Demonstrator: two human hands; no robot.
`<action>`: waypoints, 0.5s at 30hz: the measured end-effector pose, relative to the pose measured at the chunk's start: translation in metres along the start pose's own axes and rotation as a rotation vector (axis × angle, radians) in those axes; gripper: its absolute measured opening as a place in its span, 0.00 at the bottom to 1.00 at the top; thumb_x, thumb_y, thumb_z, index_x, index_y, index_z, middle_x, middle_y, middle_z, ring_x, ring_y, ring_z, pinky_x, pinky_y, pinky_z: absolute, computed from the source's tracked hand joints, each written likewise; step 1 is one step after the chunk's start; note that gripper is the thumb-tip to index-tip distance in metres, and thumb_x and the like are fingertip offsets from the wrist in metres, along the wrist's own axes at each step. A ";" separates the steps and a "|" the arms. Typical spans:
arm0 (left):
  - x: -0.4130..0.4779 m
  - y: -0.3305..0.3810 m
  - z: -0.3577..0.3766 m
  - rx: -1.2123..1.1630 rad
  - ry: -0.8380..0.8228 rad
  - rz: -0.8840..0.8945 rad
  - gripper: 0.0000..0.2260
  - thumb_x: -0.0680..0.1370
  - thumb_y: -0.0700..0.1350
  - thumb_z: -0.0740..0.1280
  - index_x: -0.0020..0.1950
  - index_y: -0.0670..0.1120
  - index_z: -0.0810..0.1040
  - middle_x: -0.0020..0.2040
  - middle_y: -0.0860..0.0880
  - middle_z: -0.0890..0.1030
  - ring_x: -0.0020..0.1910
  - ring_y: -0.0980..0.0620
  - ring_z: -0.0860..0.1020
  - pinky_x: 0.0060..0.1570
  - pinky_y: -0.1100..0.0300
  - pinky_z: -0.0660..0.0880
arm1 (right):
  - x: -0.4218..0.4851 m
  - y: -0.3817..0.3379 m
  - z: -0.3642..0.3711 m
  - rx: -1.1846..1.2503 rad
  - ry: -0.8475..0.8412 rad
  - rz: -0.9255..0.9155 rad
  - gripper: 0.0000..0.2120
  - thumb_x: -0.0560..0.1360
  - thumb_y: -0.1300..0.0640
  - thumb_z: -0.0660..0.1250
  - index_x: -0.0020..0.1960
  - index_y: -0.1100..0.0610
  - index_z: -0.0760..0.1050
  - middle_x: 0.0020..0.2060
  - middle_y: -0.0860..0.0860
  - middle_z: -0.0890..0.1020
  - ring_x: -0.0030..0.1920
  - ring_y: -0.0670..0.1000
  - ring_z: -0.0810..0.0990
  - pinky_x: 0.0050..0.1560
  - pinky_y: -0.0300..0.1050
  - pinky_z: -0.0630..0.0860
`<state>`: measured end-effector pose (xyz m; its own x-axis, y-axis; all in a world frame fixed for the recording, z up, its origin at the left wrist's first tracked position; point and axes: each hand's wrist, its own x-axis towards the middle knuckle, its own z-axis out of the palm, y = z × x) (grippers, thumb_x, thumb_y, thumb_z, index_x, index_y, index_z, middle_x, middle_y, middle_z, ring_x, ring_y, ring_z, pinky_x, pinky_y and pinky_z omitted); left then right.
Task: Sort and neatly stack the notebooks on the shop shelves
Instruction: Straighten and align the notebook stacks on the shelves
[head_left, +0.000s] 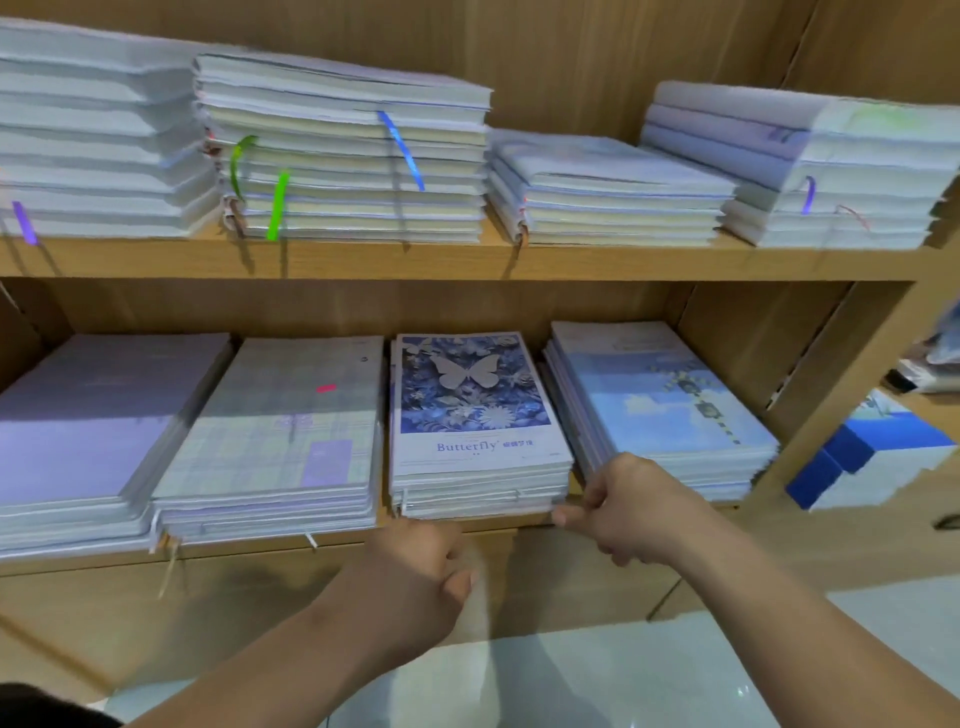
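Note:
The butterfly notebook stack (475, 457), with a blue cover marked "Butterfly", lies third from the left on the lower shelf (260, 553). My right hand (636, 506) is at its front right corner. The thumb lies along the bottom front edge and the curled fingers sit in the gap beside the sky-blue notebook stack (670, 410). My left hand (421, 564) is just below the butterfly stack's front edge, against the shelf lip. Its fingers are curled and nothing shows in them. A plaid notebook stack (280, 431) and a lilac notebook stack (83, 421) lie to the left.
The upper shelf (467, 260) carries several tall piles of white-edged notebooks with green, blue and purple ribbon markers hanging over the front. A blue and white box (872, 457) stands on a lower surface to the right. Pale floor tiles lie below.

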<state>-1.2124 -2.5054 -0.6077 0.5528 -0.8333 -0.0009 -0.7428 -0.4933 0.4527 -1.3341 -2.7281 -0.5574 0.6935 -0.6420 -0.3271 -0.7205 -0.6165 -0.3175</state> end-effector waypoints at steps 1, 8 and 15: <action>0.007 0.013 0.007 -0.008 -0.001 0.021 0.14 0.78 0.57 0.64 0.37 0.53 0.67 0.36 0.55 0.72 0.40 0.55 0.71 0.41 0.58 0.68 | -0.002 0.005 -0.004 0.030 -0.007 -0.007 0.24 0.72 0.35 0.71 0.35 0.56 0.78 0.25 0.51 0.83 0.23 0.46 0.79 0.35 0.42 0.76; 0.062 0.089 0.050 -0.097 0.100 0.098 0.12 0.74 0.61 0.63 0.43 0.52 0.70 0.40 0.52 0.79 0.44 0.49 0.78 0.38 0.56 0.66 | -0.006 0.076 -0.027 0.213 0.081 0.128 0.24 0.73 0.39 0.74 0.36 0.62 0.82 0.28 0.55 0.84 0.31 0.55 0.86 0.31 0.45 0.80; 0.116 0.113 0.073 -0.095 0.048 -0.042 0.16 0.78 0.60 0.66 0.39 0.50 0.69 0.38 0.49 0.78 0.46 0.43 0.80 0.38 0.55 0.69 | 0.007 0.168 -0.008 0.328 0.382 0.256 0.17 0.70 0.45 0.79 0.38 0.49 0.71 0.35 0.44 0.77 0.34 0.40 0.75 0.28 0.33 0.66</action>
<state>-1.2593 -2.6756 -0.6215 0.6017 -0.7985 0.0203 -0.6808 -0.4994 0.5358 -1.4500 -2.8397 -0.6055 0.4024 -0.9095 -0.1044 -0.7852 -0.2843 -0.5501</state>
